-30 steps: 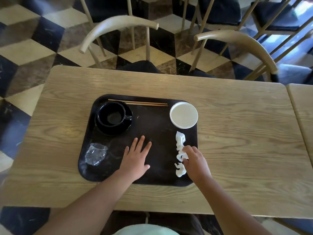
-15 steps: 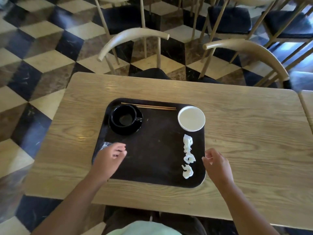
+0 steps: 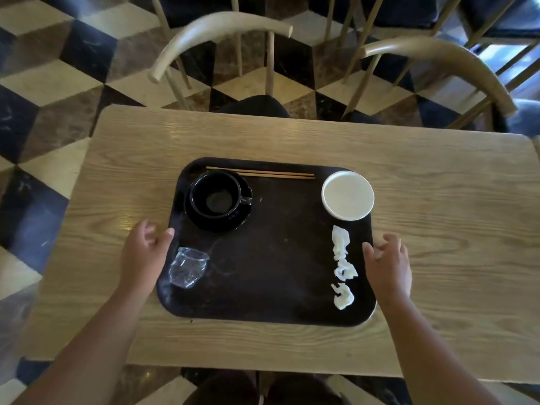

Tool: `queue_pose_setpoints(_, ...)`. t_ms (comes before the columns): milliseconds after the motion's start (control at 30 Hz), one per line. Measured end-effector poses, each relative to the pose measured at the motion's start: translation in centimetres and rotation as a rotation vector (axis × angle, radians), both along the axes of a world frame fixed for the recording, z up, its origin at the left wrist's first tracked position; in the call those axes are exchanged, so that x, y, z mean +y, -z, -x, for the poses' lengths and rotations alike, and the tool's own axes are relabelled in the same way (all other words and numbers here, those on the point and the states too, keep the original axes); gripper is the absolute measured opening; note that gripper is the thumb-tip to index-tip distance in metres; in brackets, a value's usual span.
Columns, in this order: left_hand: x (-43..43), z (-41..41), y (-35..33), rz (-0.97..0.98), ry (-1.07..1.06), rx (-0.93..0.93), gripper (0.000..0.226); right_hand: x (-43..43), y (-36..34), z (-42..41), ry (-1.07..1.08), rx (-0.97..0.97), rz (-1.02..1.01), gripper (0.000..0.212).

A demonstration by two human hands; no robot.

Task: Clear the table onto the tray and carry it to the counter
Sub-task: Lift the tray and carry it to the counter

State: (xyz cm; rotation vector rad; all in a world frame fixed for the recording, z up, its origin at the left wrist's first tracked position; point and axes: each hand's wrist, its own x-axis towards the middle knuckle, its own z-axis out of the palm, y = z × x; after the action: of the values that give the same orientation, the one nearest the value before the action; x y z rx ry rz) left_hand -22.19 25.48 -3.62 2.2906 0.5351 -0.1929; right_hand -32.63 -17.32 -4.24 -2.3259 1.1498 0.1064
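A dark tray (image 3: pixel 268 258) lies on the wooden table (image 3: pixel 438 200). On it stand a black cup on a saucer (image 3: pixel 217 198) at the back left, chopsticks (image 3: pixel 260 173) along the far edge, a white dish (image 3: pixel 347 199) at the back right, crumpled white napkins (image 3: pixel 342 264) down the right side and a crushed clear plastic cup (image 3: pixel 188 267) at the front left. My left hand (image 3: pixel 144 255) hovers at the tray's left rim, fingers apart. My right hand (image 3: pixel 388 267) sits at the right rim, fingers curled loosely, holding nothing.
Two curved-back wooden chairs (image 3: pixel 222 33) (image 3: pixel 438 59) stand at the table's far side. A second table's edge (image 3: pixel 537 147) shows at the right. The floor (image 3: pixel 43 83) is black, cream and brown tile.
My left hand left the tray's middle and went to its left rim. My right hand let go of the napkins and went to the right rim.
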Motion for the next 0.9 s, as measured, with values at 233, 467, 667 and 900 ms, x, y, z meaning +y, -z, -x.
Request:
queue_pose_setpoints(233, -0.6, -1.4, 2.0, 0.007, 0.008, -0.011, 0.056, -0.2, 1.4, -0.8, 0.065, -0.095, -0.014, 0.029)
queue_pose_setpoints(467, 0.4, -2.4, 3.5, -0.153, 0.257, -0.148, 0.02, -0.4, 3.5, -0.7, -0.096, -0.107, 0.126, 0.017)
queue_pose_setpoints(667, 0.0, -2.4, 4.9, -0.155, 0.191, -0.153, 0.025, -0.1, 3.9, -1.0, -0.089, -0.099, 0.202, 0.019)
queue_pose_setpoints(900, 0.2, -2.9, 5.0, -0.22, 0.235, -0.143, 0.037, 0.1, 3.6, -1.2, -0.102, -0.085, 0.219, 0.027)
